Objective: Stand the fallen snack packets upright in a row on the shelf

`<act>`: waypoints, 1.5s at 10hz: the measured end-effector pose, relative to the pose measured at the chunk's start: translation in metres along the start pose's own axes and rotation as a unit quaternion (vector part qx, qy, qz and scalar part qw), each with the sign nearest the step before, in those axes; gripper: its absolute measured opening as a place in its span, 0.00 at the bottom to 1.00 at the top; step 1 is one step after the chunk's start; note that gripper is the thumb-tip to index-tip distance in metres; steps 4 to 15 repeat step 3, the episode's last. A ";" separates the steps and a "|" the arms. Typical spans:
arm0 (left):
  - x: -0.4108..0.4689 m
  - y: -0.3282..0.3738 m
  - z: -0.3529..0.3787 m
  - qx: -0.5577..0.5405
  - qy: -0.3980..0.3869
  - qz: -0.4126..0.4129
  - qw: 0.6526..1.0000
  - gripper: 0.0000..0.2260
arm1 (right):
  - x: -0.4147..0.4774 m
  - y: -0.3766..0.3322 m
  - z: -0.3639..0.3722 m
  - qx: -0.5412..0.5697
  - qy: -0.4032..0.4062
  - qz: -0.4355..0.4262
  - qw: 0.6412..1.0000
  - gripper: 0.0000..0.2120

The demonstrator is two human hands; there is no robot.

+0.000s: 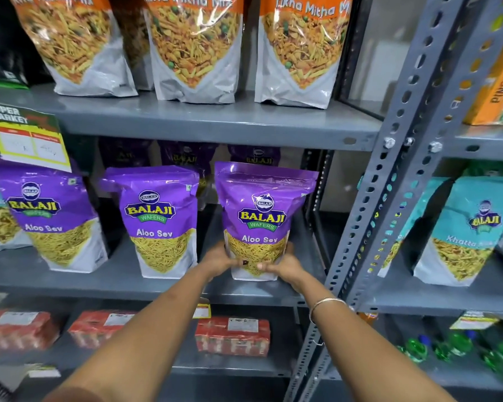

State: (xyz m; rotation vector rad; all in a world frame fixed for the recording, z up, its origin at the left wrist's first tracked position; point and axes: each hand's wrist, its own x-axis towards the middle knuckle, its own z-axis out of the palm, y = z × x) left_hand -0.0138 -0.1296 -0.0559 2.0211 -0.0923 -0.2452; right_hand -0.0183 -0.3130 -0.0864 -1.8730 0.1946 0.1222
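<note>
The purple packet (262,221) stands upright at the right end of the front row on the middle shelf (122,281), beside two matching packets (160,224). If released unsettled, its soft base could buckle and tip it forward. The left hand (219,261) and right hand (285,265) clasp its lower corners, arms outstretched.

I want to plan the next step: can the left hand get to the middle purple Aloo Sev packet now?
Probably not yet: the left hand grips the rightmost Aloo Sev packet. Once released, the middle packet stands unobstructed.
</note>
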 end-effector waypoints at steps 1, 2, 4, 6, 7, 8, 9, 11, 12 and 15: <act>-0.008 -0.002 0.000 0.038 0.030 0.021 0.999 0.28 | -0.010 -0.008 0.007 -0.042 0.075 -0.038 0.996 0.61; -0.027 0.013 -0.009 0.094 0.094 0.106 0.985 0.32 | -0.057 -0.057 0.014 -0.127 0.226 -0.131 0.957 0.53; -0.050 0.029 -0.021 0.178 0.198 0.211 0.940 0.29 | -0.090 -0.096 0.023 -0.176 0.326 -0.275 0.887 0.48; -0.050 0.029 -0.021 0.178 0.198 0.211 0.940 0.29 | -0.090 -0.096 0.023 -0.176 0.326 -0.275 0.887 0.48; -0.050 0.029 -0.021 0.178 0.198 0.211 0.940 0.29 | -0.090 -0.096 0.023 -0.176 0.326 -0.275 0.887 0.48; -0.050 0.029 -0.021 0.178 0.198 0.211 0.940 0.29 | -0.090 -0.096 0.023 -0.176 0.326 -0.275 0.887 0.48; -0.050 0.029 -0.021 0.178 0.198 0.211 0.940 0.29 | -0.090 -0.096 0.023 -0.176 0.326 -0.275 0.887 0.48; -0.050 0.029 -0.021 0.178 0.198 0.211 0.940 0.29 | -0.090 -0.096 0.023 -0.176 0.326 -0.275 0.887 0.48; -0.050 0.029 -0.021 0.178 0.198 0.211 0.940 0.29 | -0.090 -0.096 0.023 -0.176 0.326 -0.275 0.887 0.48; -0.050 0.029 -0.021 0.178 0.198 0.211 0.940 0.29 | -0.090 -0.096 0.023 -0.176 0.326 -0.275 0.887 0.48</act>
